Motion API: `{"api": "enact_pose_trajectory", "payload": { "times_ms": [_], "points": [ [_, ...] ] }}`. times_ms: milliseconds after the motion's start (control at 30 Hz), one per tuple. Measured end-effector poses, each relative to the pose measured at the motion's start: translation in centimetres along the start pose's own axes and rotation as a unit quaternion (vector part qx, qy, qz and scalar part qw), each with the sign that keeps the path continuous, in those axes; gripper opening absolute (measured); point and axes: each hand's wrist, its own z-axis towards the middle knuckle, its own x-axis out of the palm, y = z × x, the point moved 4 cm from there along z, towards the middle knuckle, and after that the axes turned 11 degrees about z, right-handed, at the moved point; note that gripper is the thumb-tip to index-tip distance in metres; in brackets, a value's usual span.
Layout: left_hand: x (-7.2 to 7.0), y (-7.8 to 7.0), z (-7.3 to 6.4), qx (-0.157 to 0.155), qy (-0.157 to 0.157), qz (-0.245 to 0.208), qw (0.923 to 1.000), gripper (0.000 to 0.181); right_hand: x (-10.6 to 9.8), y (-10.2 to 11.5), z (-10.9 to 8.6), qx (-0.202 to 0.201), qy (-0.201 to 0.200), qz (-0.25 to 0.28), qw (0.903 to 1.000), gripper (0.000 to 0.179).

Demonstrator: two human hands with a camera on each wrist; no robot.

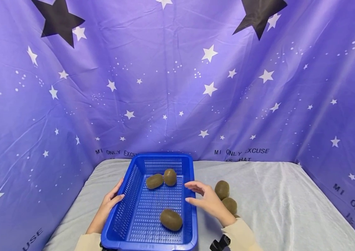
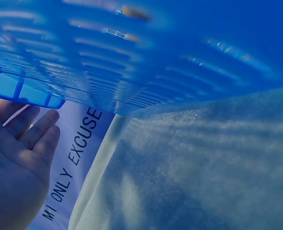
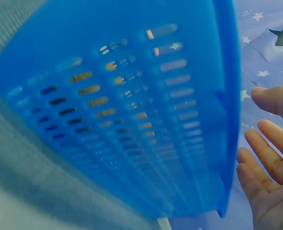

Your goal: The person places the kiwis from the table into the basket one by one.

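Observation:
A blue plastic basket (image 1: 193, 205) with slotted walls holds three brown kiwifruit: one long kiwifruit (image 1: 154, 181), one beside it (image 1: 170, 177) near the far end, and another kiwifruit (image 1: 171, 219) near the front. My left hand (image 1: 107, 205) is at the basket's left rim; in the left wrist view its fingers (image 2: 41, 128) extend fairly straight up to the rim's underside. My right hand (image 1: 207, 200) is at the right rim, thumb and fingers spread, holding nothing. In the right wrist view, its fingertips (image 3: 249, 136) lie close beside the rim; contact is unclear.
Right of the basket, behind my right hand, a kiwifruit (image 1: 222, 190) and a second kiwifruit (image 1: 230, 205) lie on the grey cloth (image 1: 290, 209), with part of another showing. A purple star-patterned curtain (image 1: 164, 87) encloses the table's back and sides.

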Motion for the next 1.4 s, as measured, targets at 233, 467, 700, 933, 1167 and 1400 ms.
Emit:
{"api": "enact_pose_trajectory", "payload": {
  "times_ms": [233,467,700,933,1167,1400],
  "points": [
    [-0.1,0.0,0.0,0.002,0.003,-0.005,1.0,0.063,-2.1,0.1,-1.6,-0.03,-0.019,-0.003,0.9993,0.042],
    [-0.1,-0.2,0.1,-0.008,-0.001,0.005,1.0,0.063,-3.6,-0.2,-3.0,-0.027,-0.039,-0.018,0.9987,0.04],
    [0.0,-0.3,0.0,-0.01,0.006,-0.002,0.9999,0.063,-4.8,-0.9,-4.5,-0.023,-0.053,-0.022,0.9981,0.037],
    [0.2,-0.3,-0.2,-0.031,0.013,-0.012,0.9994,0.063,-6.2,-1.2,-5.7,-0.022,-0.068,-0.041,0.9966,0.036],
    [0.2,-0.3,-0.3,-0.038,0.018,-0.022,0.9989,0.063,-7.3,-1.6,-7.2,-0.035,-0.073,-0.046,0.9956,0.036],
    [0.2,-0.2,-0.4,-0.035,0.017,-0.019,0.9991,0.063,-8.1,-1.7,-8.7,-0.036,-0.084,-0.061,0.9939,0.034]
  ]
}}
